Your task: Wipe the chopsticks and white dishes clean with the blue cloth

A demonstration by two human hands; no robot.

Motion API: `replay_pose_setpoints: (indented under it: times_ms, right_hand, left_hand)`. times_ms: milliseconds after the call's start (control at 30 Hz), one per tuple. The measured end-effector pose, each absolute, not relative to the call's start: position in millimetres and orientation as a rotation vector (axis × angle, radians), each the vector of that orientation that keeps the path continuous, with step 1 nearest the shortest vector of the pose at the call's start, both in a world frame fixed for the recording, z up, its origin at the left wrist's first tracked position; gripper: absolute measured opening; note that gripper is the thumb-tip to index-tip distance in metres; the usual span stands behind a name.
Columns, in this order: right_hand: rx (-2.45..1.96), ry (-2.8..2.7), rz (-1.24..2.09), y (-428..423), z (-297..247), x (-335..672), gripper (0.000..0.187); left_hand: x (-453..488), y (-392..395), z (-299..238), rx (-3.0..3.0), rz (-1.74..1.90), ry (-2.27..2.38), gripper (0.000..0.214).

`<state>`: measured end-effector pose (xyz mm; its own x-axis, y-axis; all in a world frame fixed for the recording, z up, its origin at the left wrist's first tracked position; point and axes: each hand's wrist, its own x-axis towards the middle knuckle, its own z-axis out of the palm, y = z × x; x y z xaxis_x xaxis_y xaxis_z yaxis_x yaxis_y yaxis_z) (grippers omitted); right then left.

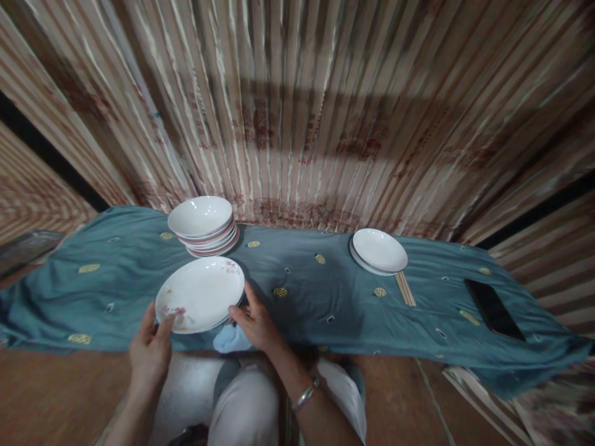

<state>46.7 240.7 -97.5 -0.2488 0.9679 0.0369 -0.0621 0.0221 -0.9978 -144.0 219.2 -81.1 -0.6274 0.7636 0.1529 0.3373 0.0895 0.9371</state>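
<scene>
A large white oval plate point(199, 291) with small flowers at its edge lies near the front left of the cloth, seemingly on top of at least one more plate. My left hand point(151, 347) grips its near left rim, thumb over the top. On the right rim, my right hand point(253, 319) pinches the edge between thumb and fingers. A light blue cloth point(230, 338) rests under my right hand at the table's front edge. Just behind the oval plate stands a stack of white bowls point(201, 217), several with red rims.
A small pile of round white plates point(380, 249) sits to the right, with wooden chopsticks point(406, 288) partly under it. A black phone point(494, 308) lies farther right. The green tablecloth point(320, 310) covers the table; a pleated curtain point(297, 111) hangs behind.
</scene>
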Motion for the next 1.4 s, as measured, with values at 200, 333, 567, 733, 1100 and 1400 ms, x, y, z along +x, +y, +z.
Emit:
replay_pose_setpoints:
  times_ms: [200,333,567,733,1100,1400]
  right_hand:
    - [-1.007,-1.317,1.413,237.1,-94.0,46.3,0.076]
    - [-0.953,-1.235,1.462,234.3,-86.9,51.1,0.078]
    - [-0.99,-1.067,1.403,231.1,-79.9,90.0,0.071]
    - [-1.016,-0.955,1.284,230.7,-76.8,133.6,0.071]
    - [-1.181,-0.784,1.016,228.7,-76.2,226.8,0.071]
    - [-1.376,-0.882,0.937,220.0,-93.1,258.9,0.06]
  left_hand:
    - [-135.4,214.7,-66.0,0.966,1.606,1.915,0.059]
    - [-121.4,207.3,-53.7,1.016,1.677,1.838,0.069]
    - [-69.5,198.1,-28.5,0.918,1.721,1.609,0.088]
    - [-24.5,208.5,-28.5,0.919,1.647,1.446,0.084]
    - [69.5,260.2,-47.8,0.754,1.37,1.036,0.083]
    - [85.6,264.6,-79.0,0.606,1.145,1.014,0.077]
